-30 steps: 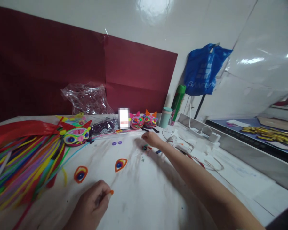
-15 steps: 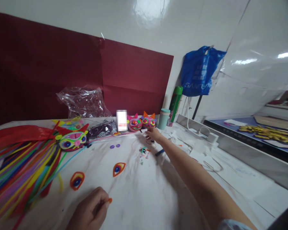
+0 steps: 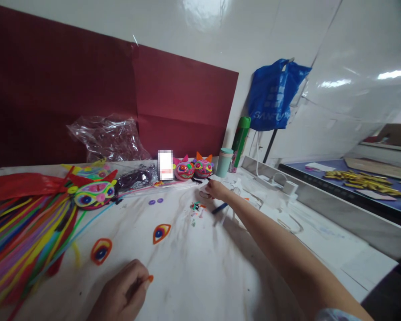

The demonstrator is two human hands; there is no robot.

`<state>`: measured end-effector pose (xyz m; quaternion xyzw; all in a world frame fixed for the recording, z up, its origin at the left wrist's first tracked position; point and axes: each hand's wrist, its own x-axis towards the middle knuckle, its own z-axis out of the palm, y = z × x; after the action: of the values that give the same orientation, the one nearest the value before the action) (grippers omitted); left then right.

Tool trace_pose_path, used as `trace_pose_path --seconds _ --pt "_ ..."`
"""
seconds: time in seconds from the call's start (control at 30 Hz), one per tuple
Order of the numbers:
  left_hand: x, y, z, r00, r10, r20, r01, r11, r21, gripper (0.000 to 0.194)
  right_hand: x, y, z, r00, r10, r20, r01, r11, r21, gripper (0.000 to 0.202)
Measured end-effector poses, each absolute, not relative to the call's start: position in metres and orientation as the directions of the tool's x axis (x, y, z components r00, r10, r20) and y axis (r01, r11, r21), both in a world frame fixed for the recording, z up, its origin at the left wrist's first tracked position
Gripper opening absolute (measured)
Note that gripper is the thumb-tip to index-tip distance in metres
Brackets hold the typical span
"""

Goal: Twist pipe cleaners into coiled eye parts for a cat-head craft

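Small orange piece (image 3: 150,278): pinched, mostly hidden, tip exposed. Two orange-rimmed, blue-centred eye-shaped pieces (image 3: 161,233): lying flat, apart, beyond it.

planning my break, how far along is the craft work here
Two eye shapes look layered and finished. The left hand pinches an orange bit; what the right hand holds is unclear. They and two purple discs lie loose, so attaching them may be left.

Left hand (image 3: 128,290) pinches an orange piece (image 3: 150,278), nearer the camera than the right eye shape (image 3: 161,233)! Beyond that same shape, right hand (image 3: 215,189) reaches over the desk (image 3: 183,267), near two cat-like heads (image 3: 194,168).
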<state>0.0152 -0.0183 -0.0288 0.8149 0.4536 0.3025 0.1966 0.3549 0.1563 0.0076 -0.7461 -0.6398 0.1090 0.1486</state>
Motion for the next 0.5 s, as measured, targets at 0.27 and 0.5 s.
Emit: trace_pose_path --seconds 0.27,0.5 --pt "0.015 -0.020 -0.028 0.420 0.839 0.345 0.613 -0.543 0.574 0.017 0.346 0.138 0.011 0.084 0.996 -0.035 0.888 -0.091 -0.450 0.026" --pt "0.017 -0.021 -0.024 0.429 0.809 0.401 0.604 -0.587 0.539 0.018 0.339 0.146 0.017 0.110 0.994 0.023 0.786 -0.073 -0.614 0.028"
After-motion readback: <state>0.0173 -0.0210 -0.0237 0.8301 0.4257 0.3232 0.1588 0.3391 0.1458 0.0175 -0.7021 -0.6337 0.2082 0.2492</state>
